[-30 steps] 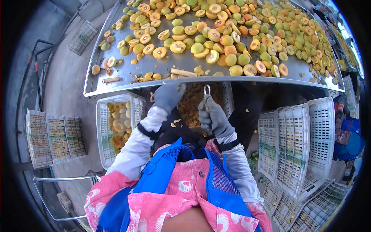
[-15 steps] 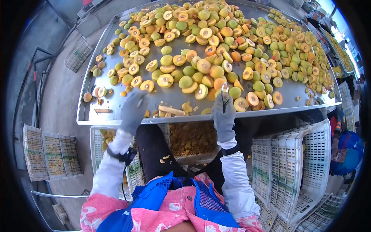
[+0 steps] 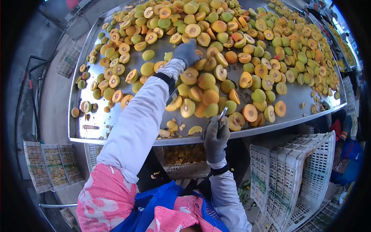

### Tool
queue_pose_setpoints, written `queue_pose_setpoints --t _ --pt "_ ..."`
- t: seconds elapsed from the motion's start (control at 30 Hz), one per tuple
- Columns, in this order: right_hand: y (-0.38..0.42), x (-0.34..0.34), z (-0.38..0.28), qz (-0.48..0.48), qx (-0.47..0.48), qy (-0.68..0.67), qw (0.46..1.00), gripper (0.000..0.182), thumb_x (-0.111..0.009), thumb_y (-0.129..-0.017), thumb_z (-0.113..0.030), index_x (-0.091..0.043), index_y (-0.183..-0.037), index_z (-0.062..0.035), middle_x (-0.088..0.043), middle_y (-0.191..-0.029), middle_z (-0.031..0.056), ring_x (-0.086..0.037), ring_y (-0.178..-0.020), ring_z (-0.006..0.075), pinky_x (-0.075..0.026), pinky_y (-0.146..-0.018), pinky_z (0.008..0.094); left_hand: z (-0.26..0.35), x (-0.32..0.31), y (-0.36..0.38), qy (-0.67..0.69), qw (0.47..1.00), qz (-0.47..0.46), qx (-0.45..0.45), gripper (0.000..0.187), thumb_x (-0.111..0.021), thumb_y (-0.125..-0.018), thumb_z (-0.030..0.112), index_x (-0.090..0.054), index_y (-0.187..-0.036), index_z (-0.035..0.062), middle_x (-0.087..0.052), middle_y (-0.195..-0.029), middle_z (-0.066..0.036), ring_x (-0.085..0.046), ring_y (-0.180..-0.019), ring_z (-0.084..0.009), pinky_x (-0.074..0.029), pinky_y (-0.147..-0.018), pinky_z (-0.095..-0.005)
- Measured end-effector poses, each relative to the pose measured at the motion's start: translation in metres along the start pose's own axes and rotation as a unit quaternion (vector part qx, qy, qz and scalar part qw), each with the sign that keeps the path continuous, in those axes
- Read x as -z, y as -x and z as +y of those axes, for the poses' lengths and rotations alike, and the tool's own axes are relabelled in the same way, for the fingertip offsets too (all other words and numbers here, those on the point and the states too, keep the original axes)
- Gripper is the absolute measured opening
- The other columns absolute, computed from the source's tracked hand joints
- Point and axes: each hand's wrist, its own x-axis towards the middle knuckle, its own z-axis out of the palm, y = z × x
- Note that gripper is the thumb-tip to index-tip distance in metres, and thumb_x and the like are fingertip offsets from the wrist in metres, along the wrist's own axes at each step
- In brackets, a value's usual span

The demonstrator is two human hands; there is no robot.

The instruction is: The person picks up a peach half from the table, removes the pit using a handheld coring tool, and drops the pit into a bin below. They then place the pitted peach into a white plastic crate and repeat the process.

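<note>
Halved yellow peaches [image 3: 206, 81] lie heaped on a metal table [image 3: 232, 133], some cut side up with a brown centre. My gloved left hand [image 3: 186, 54] reaches across into the heap, its fingers curled down among the halves. An orange edge shows beside the fingers, but what they close on is hidden. Near the table's front rim, my gloved right hand [image 3: 216, 140] grips a small metal tool [image 3: 223, 113] with a loop-like end pointing up. Peach halves lie just beyond this tool. Short of the left forearm are peach scraps [image 3: 172, 125] and a wooden-looking handle [image 3: 164, 133].
Below the table's front edge sits a crate of peach scraps [image 3: 185, 154]. White plastic crates [image 3: 286, 178] stand at the right, and another crate [image 3: 54, 166] is at the left. A person in blue [image 3: 348, 154] is at the far right.
My left hand has moved from the front rim forward and right into the peach heap. The right hand still holds the metal tool near the rim. The view has shifted slightly.
</note>
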Motion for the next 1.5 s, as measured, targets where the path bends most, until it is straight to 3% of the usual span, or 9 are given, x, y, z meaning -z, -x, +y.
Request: queue_pose_setpoints --t 0.13,0.2,0.27,0.3,0.4,0.53,0.63,1.13,1.5 --pt "-0.012 -0.003 0.0 -0.029 0.047 0.082 0.995 0.012 -0.053 -0.099 -0.016 -0.05 -0.095 -0.0046 -0.053 -0.073 0.0001 -0.05 -0.053 0.0067 -0.041 -0.047 0.024 -0.007 0.02 0.083 0.388 0.905 0.159 0.067 0.041 -0.073 -0.076 0.021 -0.057 -0.104 -0.0041 -0.066 -0.092 -0.008 -0.062 -0.081 -0.0133 -0.052 -0.072 -0.0261" --pt "-0.002 -0.017 -0.015 -0.057 0.049 0.091 0.993 0.014 -0.054 -0.099 -0.018 -0.05 -0.095 -0.0042 -0.055 -0.072 0.0022 -0.053 -0.054 0.0092 -0.042 -0.048 0.0261 0.01 0.025 0.143 0.641 0.761 0.094 0.009 0.032 -0.068 -0.084 0.01 -0.058 -0.111 -0.0027 -0.063 -0.096 -0.009 -0.063 -0.085 -0.0163 -0.054 -0.07 -0.0295" --pt "0.023 -0.028 -0.04 -0.086 0.054 0.105 0.989 0.016 -0.055 -0.099 -0.019 -0.05 -0.095 -0.0038 -0.056 -0.071 0.0042 -0.055 -0.055 0.0116 -0.043 -0.049 0.0282 0.02 0.03 0.198 0.512 0.835 0.092 -0.18 0.037 -0.062 -0.091 0.008 -0.052 -0.125 -0.0032 -0.063 -0.107 -0.01 -0.063 -0.094 -0.0176 -0.053 -0.079 -0.0306" --pt "0.037 -0.035 -0.055 -0.122 0.004 0.122 0.985 0.018 -0.054 -0.099 -0.02 -0.051 -0.096 -0.0028 -0.057 -0.07 0.0074 -0.057 -0.057 0.0146 -0.044 -0.051 0.03 0.022 0.041 0.216 0.717 0.688 -0.096 -0.049 0.034 -0.058 -0.094 0.008 -0.05 -0.126 -0.0019 -0.064 -0.115 -0.011 -0.062 -0.099 -0.0184 -0.05 -0.087 -0.0305" --pt "0.07 -0.041 -0.063 -0.152 0.03 0.196 0.968 0.02 -0.054 -0.098 -0.021 -0.052 -0.1 -0.0012 -0.059 -0.069 0.0148 -0.062 -0.058 0.023 -0.045 -0.053 0.0344 0.05 0.059 0.272 0.347 0.912 0.079 -0.206 0.029 -0.057 -0.096 0.011 -0.051 -0.121 -0.0014 -0.064 -0.115 -0.012 -0.062 -0.096 -0.016 -0.05 -0.085 -0.0284" --pt "0.106 -0.054 -0.086 -0.09 0.0 0.185 0.979 0.02 -0.054 -0.098 -0.02 -0.051 -0.101 0.0004 -0.059 -0.068 0.0185 -0.062 -0.058 0.0292 -0.045 -0.052 0.0374 0.067 0.068 0.303 0.487 0.854 0.052 -0.179 0.02 -0.057 -0.097 0.014 -0.053 -0.11 -0.0004 -0.064 -0.097 -0.008 -0.061 -0.087 -0.0124 -0.05 -0.078 -0.0278" --pt "0.125 -0.061 -0.098 -0.083 0.067 0.221 0.969 0.016 -0.05 -0.1 -0.017 -0.056 -0.102 -0.0026 -0.052 -0.069 0.0015 -0.047 -0.061 0.0072 -0.04 -0.055 0.0269 0.074 0.071 0.317 0.593 0.797 0.034 -0.112 0.024 -0.054 -0.099 0.018 -0.053 -0.113 -0.0008 -0.063 -0.095 -0.008 -0.059 -0.086 -0.0122 -0.049 -0.076 -0.0272" --pt "0.15 -0.072 -0.108 -0.067 0.185 0.244 0.95 0.024 -0.049 -0.1 -0.015 -0.047 -0.114 0.0031 -0.062 -0.077 0.024 -0.066 -0.076 0.0414 -0.047 -0.057 0.0386 0.099 0.074 0.342 0.696 0.695 0.156 -0.088 0.038 -0.045 -0.102 0.033 -0.064 -0.11 0.0013 -0.069 -0.096 -0.012 -0.066 -0.075 -0.015 -0.056 -0.069 -0.0282" --pt "0.15 -0.059 -0.14 -0.182 -0.31 -0.022 0.933 0.032 -0.039 -0.102 -0.04 -0.049 -0.09 -0.0122 -0.046 -0.061 0.0003 -0.037 -0.039 0.0096 -0.034 -0.035 0.0267 0.098 0.081 0.346 0.701 0.707 0.091 0.037 0.036 -0.051 -0.1 0.028 -0.068 -0.094 -0.0029 -0.066 -0.073 -0.008 -0.057 -0.06 -0.0102 -0.049 -0.057 -0.025"
